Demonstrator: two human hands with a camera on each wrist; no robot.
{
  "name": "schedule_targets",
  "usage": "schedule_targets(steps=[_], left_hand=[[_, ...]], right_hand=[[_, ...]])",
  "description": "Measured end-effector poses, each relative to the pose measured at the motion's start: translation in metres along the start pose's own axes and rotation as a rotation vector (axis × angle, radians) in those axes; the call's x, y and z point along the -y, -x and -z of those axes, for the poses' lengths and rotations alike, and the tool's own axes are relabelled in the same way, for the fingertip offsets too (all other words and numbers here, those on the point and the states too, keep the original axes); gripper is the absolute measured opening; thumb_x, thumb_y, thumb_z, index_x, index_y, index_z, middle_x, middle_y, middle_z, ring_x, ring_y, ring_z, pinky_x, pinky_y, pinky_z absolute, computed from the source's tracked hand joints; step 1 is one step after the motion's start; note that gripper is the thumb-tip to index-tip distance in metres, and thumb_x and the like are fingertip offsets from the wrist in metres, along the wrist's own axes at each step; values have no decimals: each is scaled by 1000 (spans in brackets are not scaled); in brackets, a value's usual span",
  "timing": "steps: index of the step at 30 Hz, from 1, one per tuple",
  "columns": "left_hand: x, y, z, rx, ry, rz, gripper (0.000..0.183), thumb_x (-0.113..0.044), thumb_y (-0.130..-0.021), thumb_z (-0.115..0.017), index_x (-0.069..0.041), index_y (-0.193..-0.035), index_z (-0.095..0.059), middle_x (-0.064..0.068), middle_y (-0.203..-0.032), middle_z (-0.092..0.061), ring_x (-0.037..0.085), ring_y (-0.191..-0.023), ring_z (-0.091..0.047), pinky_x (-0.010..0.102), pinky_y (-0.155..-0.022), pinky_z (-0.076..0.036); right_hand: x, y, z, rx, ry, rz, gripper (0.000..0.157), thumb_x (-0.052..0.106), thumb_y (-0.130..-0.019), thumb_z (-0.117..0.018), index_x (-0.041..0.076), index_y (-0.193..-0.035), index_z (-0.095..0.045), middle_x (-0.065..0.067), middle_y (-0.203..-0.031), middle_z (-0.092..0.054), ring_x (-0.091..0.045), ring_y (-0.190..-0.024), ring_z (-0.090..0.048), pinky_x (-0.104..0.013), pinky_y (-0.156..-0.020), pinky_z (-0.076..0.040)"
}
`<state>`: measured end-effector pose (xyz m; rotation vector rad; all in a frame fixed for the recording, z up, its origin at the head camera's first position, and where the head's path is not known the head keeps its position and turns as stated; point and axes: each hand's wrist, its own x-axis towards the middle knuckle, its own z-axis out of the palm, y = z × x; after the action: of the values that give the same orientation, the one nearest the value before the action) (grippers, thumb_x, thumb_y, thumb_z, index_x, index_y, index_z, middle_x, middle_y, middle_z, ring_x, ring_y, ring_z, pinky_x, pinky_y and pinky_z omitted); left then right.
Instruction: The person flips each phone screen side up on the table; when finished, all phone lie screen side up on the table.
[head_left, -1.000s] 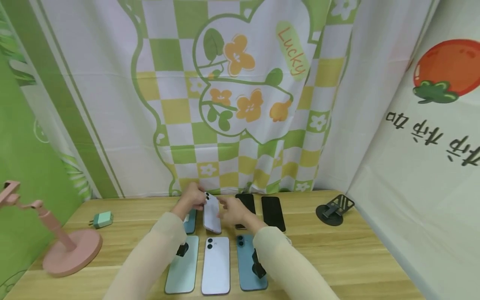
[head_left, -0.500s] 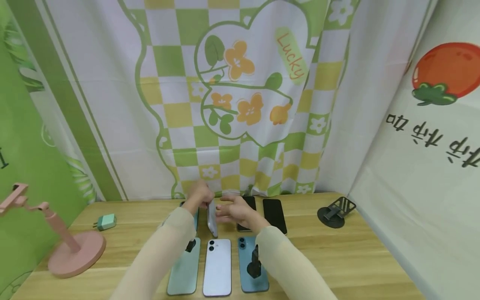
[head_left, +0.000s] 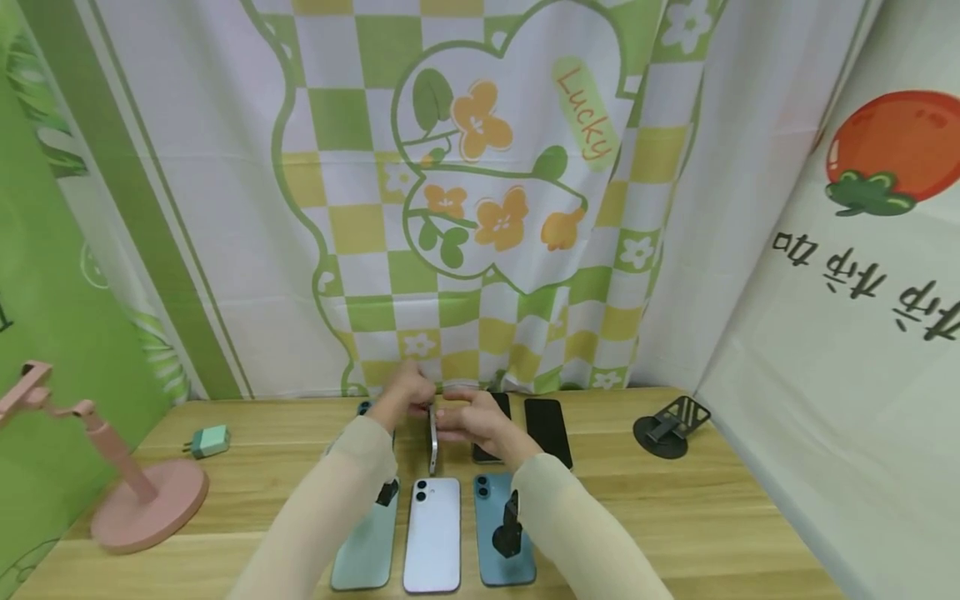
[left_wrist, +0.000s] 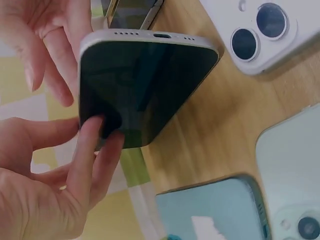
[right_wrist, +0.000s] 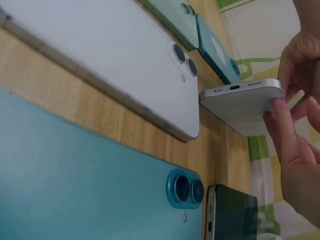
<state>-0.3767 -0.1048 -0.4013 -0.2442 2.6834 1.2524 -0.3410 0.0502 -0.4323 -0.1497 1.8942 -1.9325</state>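
My left hand (head_left: 408,390) pinches a pale lavender smartphone (head_left: 432,450) near one end, over the far part of the table. That phone stands nearly on its long edge. Its dark screen (left_wrist: 145,85) faces the left wrist camera, with my left fingertips (left_wrist: 112,140) on the glass. The right hand (head_left: 480,421) is beside it with fingers fairly straight, touching the phone's pale back (right_wrist: 245,107) near the edge. In front lie three phones, backs up: a mint one (head_left: 367,546), a lavender one (head_left: 432,533) and a blue one (head_left: 495,500).
At the back, a blue phone (left_wrist: 215,205) with a white patch is partly hidden by my left arm. Two dark-screened phones (head_left: 547,433) lie right. A black stand (head_left: 663,429), a pink stand (head_left: 150,508) and a green charger plug (head_left: 210,440) flank them. A patterned curtain (head_left: 480,275) hangs behind.
The lavender phone has turned from showing its back to standing edge-on, and shifted slightly right. My left hand moved right with it. The right hand's fingers have come against it.
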Motion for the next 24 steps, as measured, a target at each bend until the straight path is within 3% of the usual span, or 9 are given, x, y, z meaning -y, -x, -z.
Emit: schedule_targets(steps=[2, 5, 9, 14, 17, 20, 22, 24], left_hand=[[3, 0, -1, 49, 86, 16, 7, 5, -84, -58, -1, -83, -57, 7, -79, -55, 22, -66, -65, 40, -72, -67], [7, -1, -4, 98, 169, 33, 7, 3, -89, -55, 1, -84, -58, 7, -75, -55, 22, -64, -64, 37, -66, -67], [15, -4, -11, 115, 260, 56, 19, 2, -93, -47, 10, -99, -63, 12, -77, -60, 22, -59, -67, 30, -57, -64], [24, -4, -17, 162, 328, 51, 35, 3, -97, -39, 18, -122, -58, 13, -79, -55, 22, -61, -63, 33, -64, -66], [26, 0, -17, 192, 200, -23, 41, 5, -96, -40, 16, -130, -60, 10, -84, -54, 16, -60, -51, 32, -68, -66], [28, 4, -17, 202, -95, -151, 47, 5, -88, -52, 6, -132, -65, 16, -100, -67, 16, -69, -51, 31, -71, -60], [28, 7, -16, 210, -308, -213, 51, -1, -87, -63, 0, -137, -64, 16, -126, -70, 21, -87, -62, 35, -82, -59], [29, 11, -17, 225, -479, -238, 58, -10, -87, -73, -7, -144, -61, 17, -140, -66, 26, -107, -66, 38, -95, -58]], right_hand=[[0, 1, -1, -20, 17, 10, 64, -4, -96, -65, -4, -155, -41, -31, -134, -66, -35, -114, -74, -44, -97, -62], [0, 3, -4, -59, 55, 18, 63, -5, -93, -69, -3, -152, -46, -29, -137, -65, -36, -114, -74, -46, -97, -62], [-3, 4, -5, -130, 150, 31, 56, -5, -91, -71, -4, -145, -55, -29, -135, -67, -36, -111, -75, -41, -90, -65], [-6, 5, -6, -212, 254, 38, 50, -10, -89, -69, -7, -139, -61, -30, -134, -67, -35, -104, -77, -35, -80, -67], [-8, 5, -4, -252, 284, 27, 51, -12, -88, -68, -8, -138, -61, -31, -136, -66, -34, -99, -79, -33, -77, -67], [-11, 5, -3, -278, 303, 10, 52, -13, -86, -68, -8, -137, -62, -30, -136, -66, -34, -96, -79, -32, -76, -67], [-14, 3, -2, -289, 337, -2, 51, -12, -86, -68, -7, -136, -63, -30, -134, -67, -33, -94, -80, -33, -75, -67], [-16, 3, -2, -290, 365, -21, 50, -11, -87, -67, -7, -137, -63, -29, -132, -68, -32, -94, -80, -35, -77, -67]])
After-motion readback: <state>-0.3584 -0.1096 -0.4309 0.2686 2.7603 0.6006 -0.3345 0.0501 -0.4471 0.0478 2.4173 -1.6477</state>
